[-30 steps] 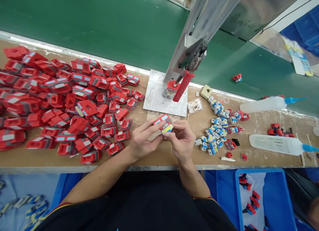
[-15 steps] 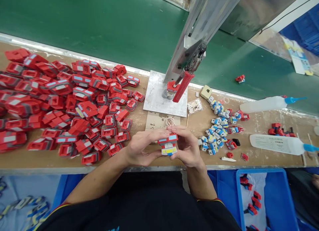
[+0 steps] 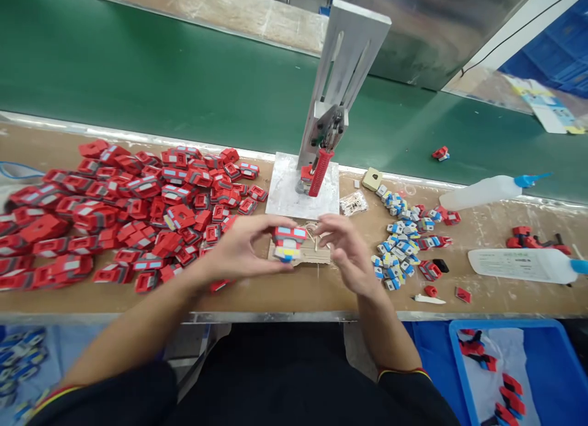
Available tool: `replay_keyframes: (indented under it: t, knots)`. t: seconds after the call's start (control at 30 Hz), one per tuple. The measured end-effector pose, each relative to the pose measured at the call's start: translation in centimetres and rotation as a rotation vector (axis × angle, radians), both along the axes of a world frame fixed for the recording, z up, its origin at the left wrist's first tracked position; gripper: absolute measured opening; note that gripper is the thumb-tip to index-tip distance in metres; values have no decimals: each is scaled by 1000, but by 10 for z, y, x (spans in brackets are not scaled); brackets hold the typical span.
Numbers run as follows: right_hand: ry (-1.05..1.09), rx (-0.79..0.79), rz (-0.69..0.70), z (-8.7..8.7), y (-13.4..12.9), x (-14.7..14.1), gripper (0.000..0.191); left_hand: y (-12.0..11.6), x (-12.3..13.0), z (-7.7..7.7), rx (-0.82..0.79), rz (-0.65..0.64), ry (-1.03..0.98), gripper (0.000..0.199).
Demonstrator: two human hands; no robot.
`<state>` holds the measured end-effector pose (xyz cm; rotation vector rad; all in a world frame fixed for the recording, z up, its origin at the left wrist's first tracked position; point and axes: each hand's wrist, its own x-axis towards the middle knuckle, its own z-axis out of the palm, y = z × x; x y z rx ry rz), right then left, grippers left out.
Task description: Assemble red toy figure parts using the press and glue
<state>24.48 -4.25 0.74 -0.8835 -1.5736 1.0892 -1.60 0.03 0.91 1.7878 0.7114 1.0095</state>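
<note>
Fingers (image 3: 265, 222) of the left hand (image 3: 232, 249) pinch a red-and-grey block (image 3: 289, 235) with a yellow, white and blue lower part, holding it above the bench (image 3: 275, 297), in front of the metal plate (image 3: 282, 196). The right hand (image 3: 351, 254) has just let go: its fingers stand wide, loosely curled and apart from the block, so 1 hand alone now bears the piece and the other is free. Whether they touch the pale rubber bands (image 3: 313, 229) beside them, I cannot tell. In the earlier frame, 2 hands cup the block; now it sits farther left, and the clamp stand (image 3: 356, 37) shows its top edge, previously cut off.
</note>
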Motion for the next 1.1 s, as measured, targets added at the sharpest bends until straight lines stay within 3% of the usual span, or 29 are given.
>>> replay_keyframes:
  t: [0.1,0.17,0.3,0.4,0.5,0.6,0.7,0.77,0.8,0.87,0.93,1.0,1.1]
  knots:
    - [-153,65,-58,13,30,19,44,53,-18,22,157,-87,340,51]
    - [-246,56,-2,15,58,18,47,88,-12,29,202,-194,576,57]
    - [-288,54,112,16,97,5,54,136,19,27,237,-302,878,74]
    - [-255,81,169,29,91,8,56,150,30,21,278,-310,894,64]
    - [-127,56,196,67,75,15,66,156,28,17,277,-314,813,56]
    - [10,44,145,123,86,9,80,162,26,16,269,-326,786,58]
    - [97,145,99,172,122,-7,46,165,26,20,243,-333,775,57]
    - [136,189,39,186,142,-13,37,165,23,24,198,-341,745,57]
    - [123,221,14,186,146,-15,35,163,20,27,168,-346,723,57]
    - [56,299,-35,167,141,-13,41,158,11,31,98,-343,653,55]
    - [29,342,-137,129,121,-7,60,148,-1,35,28,-341,550,53]
    - [24,275,-235,84,94,-1,53,133,-11,40,-42,-335,431,53]
    - [-13,43,-140,26,58,-2,46,106,-16,46,-138,-336,282,56]
